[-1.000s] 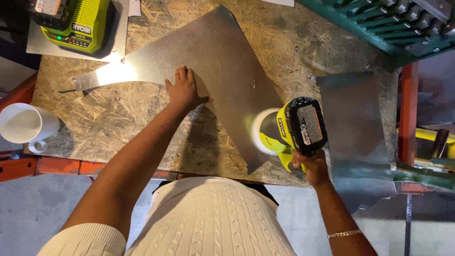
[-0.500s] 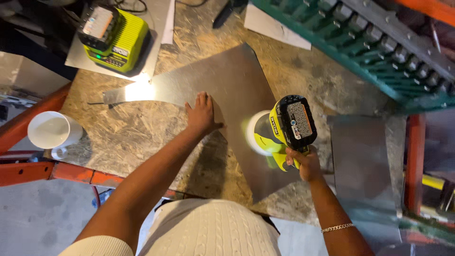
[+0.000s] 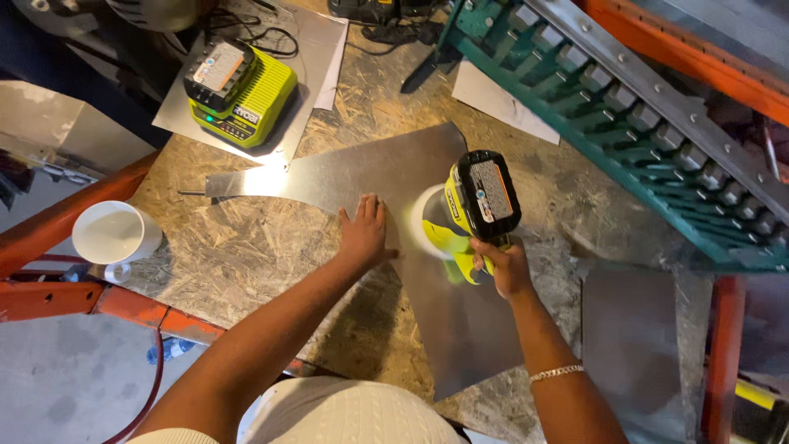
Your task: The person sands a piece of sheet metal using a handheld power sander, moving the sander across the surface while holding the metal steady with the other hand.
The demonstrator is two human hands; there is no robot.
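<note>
My left hand [image 3: 362, 233] lies flat, fingers together, on a thin grey metal sheet [image 3: 460, 329] with a curved cut edge. The sheet rests on a chipboard bench [image 3: 238, 255]. My right hand [image 3: 496, 266] grips the handle of a yellow-green cordless power tool [image 3: 472, 210] with a black battery pack on top. The tool stands on the sheet just right of my left hand, and its working end is hidden beneath it.
A yellow-green battery charger [image 3: 241, 92] sits on another metal sheet at the back left. A white cup [image 3: 114, 233] stands at the left bench edge. A green and grey metal machine [image 3: 625, 107] runs along the right. A square metal piece [image 3: 633, 345] lies at the right.
The camera view has shifted, so the bench appears lower and further right. Both hands keep their hold: left hand flat on the sheet, right hand on the tool.
</note>
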